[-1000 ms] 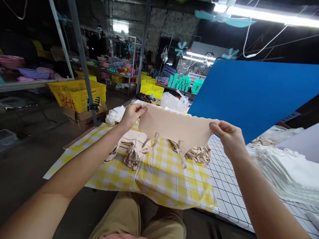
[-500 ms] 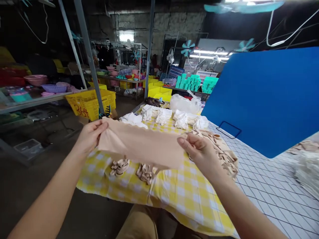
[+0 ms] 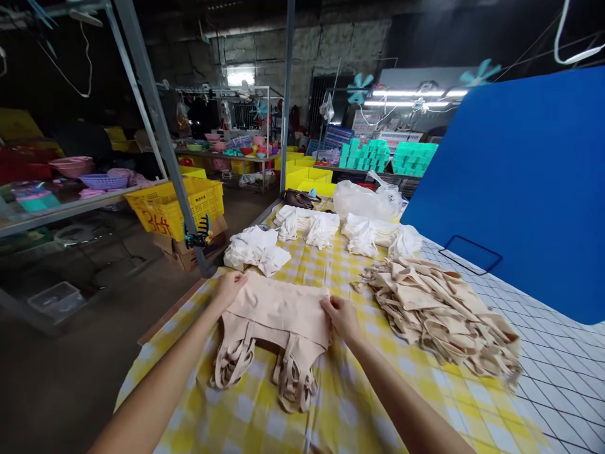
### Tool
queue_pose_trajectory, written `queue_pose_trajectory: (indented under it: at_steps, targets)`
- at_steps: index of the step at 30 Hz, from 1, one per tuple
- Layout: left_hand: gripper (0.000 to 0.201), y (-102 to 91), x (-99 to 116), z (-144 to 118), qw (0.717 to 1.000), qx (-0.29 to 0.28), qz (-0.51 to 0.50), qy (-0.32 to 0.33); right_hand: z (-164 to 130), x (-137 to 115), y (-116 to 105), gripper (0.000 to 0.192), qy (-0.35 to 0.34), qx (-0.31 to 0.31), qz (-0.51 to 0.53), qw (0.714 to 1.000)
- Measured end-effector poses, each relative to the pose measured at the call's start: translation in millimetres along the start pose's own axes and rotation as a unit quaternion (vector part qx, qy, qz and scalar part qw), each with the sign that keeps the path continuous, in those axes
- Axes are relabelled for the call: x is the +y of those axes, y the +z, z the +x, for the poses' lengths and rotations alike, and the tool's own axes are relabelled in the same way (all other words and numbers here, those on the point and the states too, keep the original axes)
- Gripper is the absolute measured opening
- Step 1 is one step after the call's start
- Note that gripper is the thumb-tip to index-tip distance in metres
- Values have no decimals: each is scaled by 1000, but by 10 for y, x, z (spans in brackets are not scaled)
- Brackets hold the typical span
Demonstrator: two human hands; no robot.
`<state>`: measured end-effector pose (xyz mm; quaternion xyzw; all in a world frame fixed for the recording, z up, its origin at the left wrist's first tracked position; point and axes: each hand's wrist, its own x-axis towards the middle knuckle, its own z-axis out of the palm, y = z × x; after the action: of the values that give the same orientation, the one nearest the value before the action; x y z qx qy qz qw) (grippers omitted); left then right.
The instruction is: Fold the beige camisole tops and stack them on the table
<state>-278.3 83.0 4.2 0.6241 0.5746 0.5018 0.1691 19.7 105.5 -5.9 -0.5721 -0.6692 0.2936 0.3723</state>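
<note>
A beige strappy top [image 3: 281,306] lies spread on the checked tablecloth, its wide band toward the far side and its straps bunched toward me. It seems to rest on other beige tops beneath; how many is hidden. My left hand [image 3: 229,291] is closed on the band's far left corner. My right hand [image 3: 342,316] pinches the right corner between thumb and fingers. To the right sits a loose, tangled heap of beige tops [image 3: 439,302]. Beyond my left hand is a crumpled white garment pile [image 3: 258,247].
Folded white stacks [image 3: 307,221] and a clear plastic bag [image 3: 362,200] stand at the table's back. A blue board [image 3: 529,195] rises on the right above a white grid-lined surface [image 3: 558,378]. A metal post [image 3: 165,120] and yellow crate [image 3: 174,202] are at left.
Both hands have come down toward the table, still gripping the beige top. Held stretched in the air before, it now lies flat on the cloth. The view has tilted slightly.
</note>
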Motion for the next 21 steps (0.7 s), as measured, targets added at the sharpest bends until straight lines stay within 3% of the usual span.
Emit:
queue_pose_trajectory:
  at_steps: [5,12,16,19,21]
  targets:
    - [24,10,-59,59,982,6,142,-126,120,26,-18,31,2,20,-58,998]
    - [25,138,-34,115,932,-41,289,-216,192,29,124,21,7,34,-120,992]
    - [37,155,144,69,880,-103,416,-203,133,83,102,13,-6,45,-136,990]
    - [47,160,336,-1,857,-71,493,-134,116,191,-108,16,-30,70,-147,986]
    - [50,182,460,-56,849,-47,523,-68,141,301,-383,20,-48,98,-161,981]
